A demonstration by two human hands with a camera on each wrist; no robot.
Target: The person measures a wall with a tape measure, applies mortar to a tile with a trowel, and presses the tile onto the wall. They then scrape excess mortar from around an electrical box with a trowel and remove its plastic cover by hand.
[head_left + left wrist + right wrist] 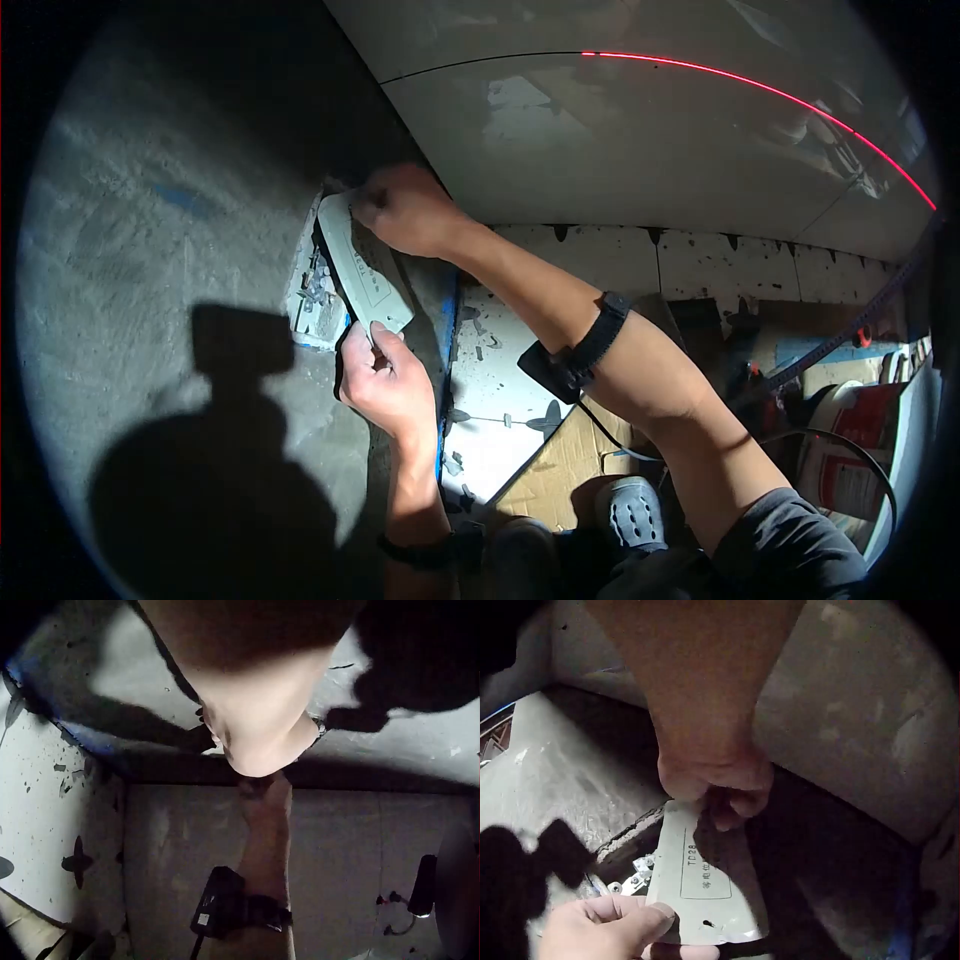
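A pale cover plate (365, 270), printed with "TD28" and other characters, is held at a slant beside a recessed wall box (310, 315). Metal terminals (640, 874) show inside the box. My left hand (385, 375) pinches the plate's near end between thumb and fingers; a small slot shows near that end in the right wrist view. At the far end, my right hand (410, 210) has its fingers curled at the plate's upper corner, where they partly cover it and cast a shadow on it. The left wrist view shows mostly the back of the left hand (259, 735).
Rough grey concrete wall (120, 250) surrounds the box. A large smooth panel (600, 140) crossed by a red laser line meets it. Pale tiles (500, 400) with dark spacers, cardboard (560, 480) and a shoe (632, 510) lie below. A bucket (850, 450) stands at right.
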